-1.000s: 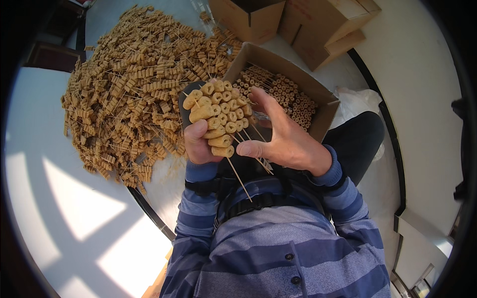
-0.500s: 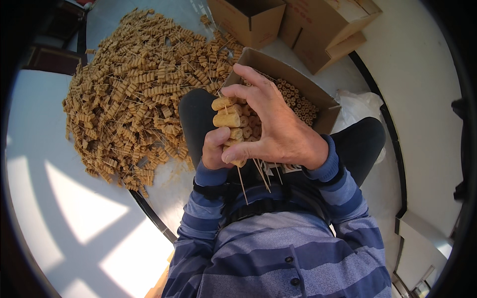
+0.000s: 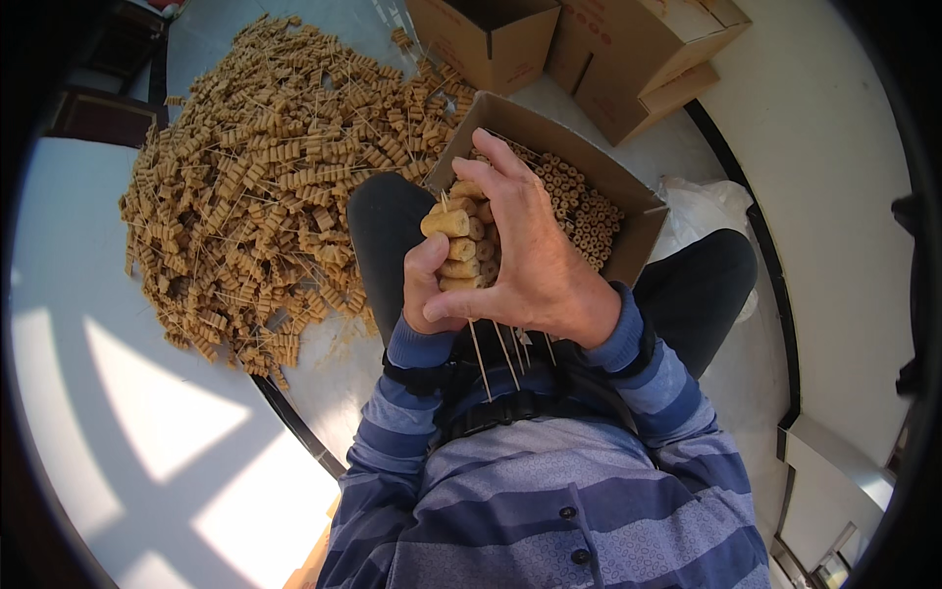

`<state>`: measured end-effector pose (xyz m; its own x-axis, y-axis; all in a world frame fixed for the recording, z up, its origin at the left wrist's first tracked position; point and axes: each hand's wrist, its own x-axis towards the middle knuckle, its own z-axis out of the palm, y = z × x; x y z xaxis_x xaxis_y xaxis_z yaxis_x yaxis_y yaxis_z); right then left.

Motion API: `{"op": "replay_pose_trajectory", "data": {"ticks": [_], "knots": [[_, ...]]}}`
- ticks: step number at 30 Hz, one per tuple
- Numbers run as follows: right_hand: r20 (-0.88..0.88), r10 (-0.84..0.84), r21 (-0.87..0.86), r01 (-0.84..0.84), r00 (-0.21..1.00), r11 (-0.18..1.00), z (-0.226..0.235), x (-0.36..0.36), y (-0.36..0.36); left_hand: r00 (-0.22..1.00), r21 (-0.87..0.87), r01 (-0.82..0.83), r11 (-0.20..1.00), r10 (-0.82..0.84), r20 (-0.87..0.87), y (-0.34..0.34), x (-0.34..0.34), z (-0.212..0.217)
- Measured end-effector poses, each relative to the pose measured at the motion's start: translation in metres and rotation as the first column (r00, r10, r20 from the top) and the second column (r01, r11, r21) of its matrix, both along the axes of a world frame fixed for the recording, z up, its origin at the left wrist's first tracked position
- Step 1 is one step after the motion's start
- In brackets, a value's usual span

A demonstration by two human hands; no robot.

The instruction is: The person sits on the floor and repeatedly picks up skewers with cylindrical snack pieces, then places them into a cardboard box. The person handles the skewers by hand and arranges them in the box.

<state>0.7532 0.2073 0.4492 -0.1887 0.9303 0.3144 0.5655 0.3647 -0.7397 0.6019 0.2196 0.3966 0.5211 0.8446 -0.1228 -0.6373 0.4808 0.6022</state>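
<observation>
A bundle of skewers, short tan hollow rolls threaded on thin wooden sticks, is held up over my lap. My left hand is closed round its left side, the thumb pressing a roll; its other fingers are mostly hidden. My right hand clasps the bundle from the right, thumb along the lower end and fingers curved over the top. Bare sticks hang out below. Just beyond my hands an open cardboard box holds many more skewers, roll ends facing up.
A large heap of loose skewers covers the floor at left. More cardboard boxes stand at the far side. White plastic sheeting lies right of the open box. My bent knees flank the box.
My left thumb has moved up along the rolls. My right hand has shifted slightly left and lower, closing over the bundle, whose rolls now look more evenly lined up.
</observation>
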Motion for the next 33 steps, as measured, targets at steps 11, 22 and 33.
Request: {"op": "replay_pose_trajectory", "data": {"ticks": [11, 22, 33], "knots": [[-0.349, -0.199, -0.43, 0.032, 0.916, 0.902, -0.014, -0.007, -0.005, 0.99, 0.104, -0.14, 0.985, 0.14, 0.002, 0.011, 0.014, -0.005], [-0.434, -0.278, -0.546, -0.005, 0.857, 0.838, -0.019, 0.01, 0.008, 0.991, 0.126, -0.122, 0.984, 0.129, -0.044, 0.016, 0.031, -0.019], [0.405, -0.585, 0.177, 0.568, 0.702, 0.804, -0.069, 0.074, 0.056, 0.721, 0.319, 0.157, 0.935, 0.113, -0.684, 0.129, 0.01, -0.033]]}}
